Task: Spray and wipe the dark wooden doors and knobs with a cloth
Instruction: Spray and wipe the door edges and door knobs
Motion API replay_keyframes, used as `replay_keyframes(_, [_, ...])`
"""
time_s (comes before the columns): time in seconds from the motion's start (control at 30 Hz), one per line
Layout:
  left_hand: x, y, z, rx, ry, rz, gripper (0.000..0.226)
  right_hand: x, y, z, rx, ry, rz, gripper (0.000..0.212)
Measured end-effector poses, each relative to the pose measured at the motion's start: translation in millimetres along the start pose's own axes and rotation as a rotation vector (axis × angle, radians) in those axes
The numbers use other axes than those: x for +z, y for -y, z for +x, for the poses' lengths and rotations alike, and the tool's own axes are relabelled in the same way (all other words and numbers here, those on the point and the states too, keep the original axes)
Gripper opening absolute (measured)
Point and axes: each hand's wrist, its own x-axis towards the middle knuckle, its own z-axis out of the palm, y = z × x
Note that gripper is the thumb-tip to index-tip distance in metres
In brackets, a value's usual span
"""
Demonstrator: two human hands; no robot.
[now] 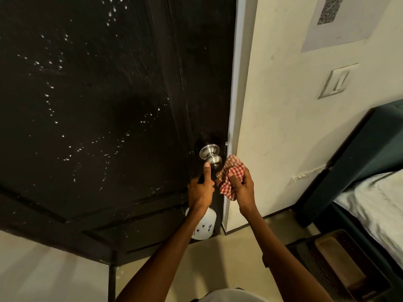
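Droplet-speckled dark door point(98, 105); left hand point(200, 190) grips upright spray bottle point(204, 225), right hand point(243, 188) fingers bunch cloth point(231, 173) beside knob point(210, 154).

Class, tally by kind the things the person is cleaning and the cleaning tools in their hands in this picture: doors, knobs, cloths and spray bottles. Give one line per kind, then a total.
Doors: 1, the dark wooden door, speckled with droplets
Knobs: 1, the silver knob
Cloths: 1, the red checked cloth, held in the right hand
Spray bottles: 1, the white spray bottle, held in the left hand
Total: 4
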Motion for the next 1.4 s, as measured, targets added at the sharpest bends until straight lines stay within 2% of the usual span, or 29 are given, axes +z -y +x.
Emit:
replay_keyframes(0.13, [-2, 0, -3, -0.014, -0.007, 0.013, 0.065, -3, -1, -1, -0.002, 0.007, 0.0, 0.042])
replay_keyframes(0.27, [-3, -1, -5, 0.0, -0.012, -0.038, 0.078, -3, -4, -3, 0.002, 0.014, -0.011, 0.042])
replay_keyframes(0.8, [-3, -1, -5, -0.039, -0.005, -0.009, 0.075, -5, -7, -3, -0.032, 0.009, -0.028, 0.042])
replay_keyframes(0.93, [-10, 2, -8, -0.038, -0.024, -0.002, 0.075, 2, -9, -4, -0.123, 0.021, -0.1, 0.045])
replay_keyframes(1.1, [-29, 3, -12, 0.008, -0.078, -0.08, 0.068, 26, -2, 10, -0.358, 0.1, -0.268, 0.055])
replay_keyframes(1.4, [-40, 4, -10, 0.034, -0.084, -0.142, 0.073, 27, -13, 35, -0.509, 0.18, -0.56, 0.061])
